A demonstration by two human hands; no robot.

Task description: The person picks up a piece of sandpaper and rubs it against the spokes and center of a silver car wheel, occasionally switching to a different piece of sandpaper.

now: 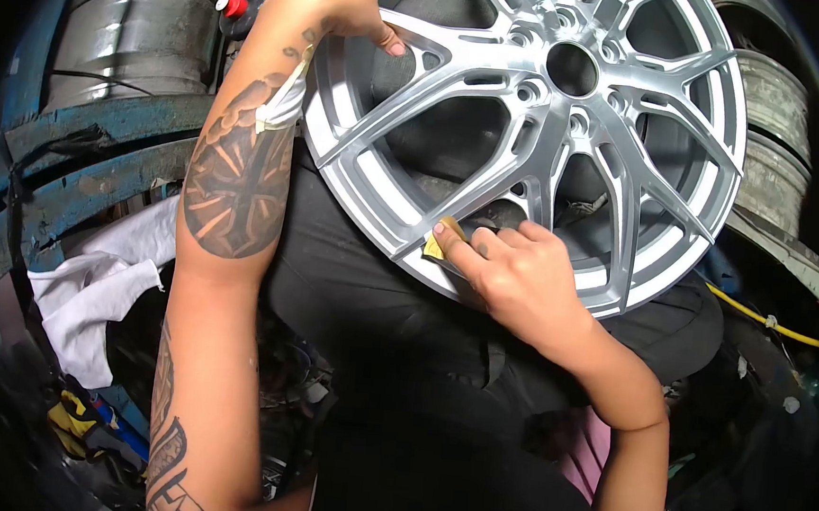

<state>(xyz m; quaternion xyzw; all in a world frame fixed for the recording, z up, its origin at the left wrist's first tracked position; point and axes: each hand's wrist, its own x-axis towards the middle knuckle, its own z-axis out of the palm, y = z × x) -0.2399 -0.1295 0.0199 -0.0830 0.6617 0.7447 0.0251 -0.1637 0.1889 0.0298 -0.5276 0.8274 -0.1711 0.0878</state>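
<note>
A silver multi-spoke alloy wheel rim (571,124) rests tilted over my dark-trousered lap. At its upper left edge my left hand (349,4) grips the rim, thumb lying on the face of a spoke; the other fingers are partly cut off by the frame's top. My right hand (526,283) pinches a small folded piece of yellow sandpaper (434,247) between thumb and fingers. That piece touches the outer end of a lower-left spoke, near the rim's lip. White tape or cloth (283,102) hangs by my left wrist.
Steel wheel barrels (133,32) sit on a blue metal frame (105,125) at left, and more metal barrels (770,129) stand at right. A bottle with a red cap (237,6), a white cloth (103,291) and a yellow hose (766,320) are close by.
</note>
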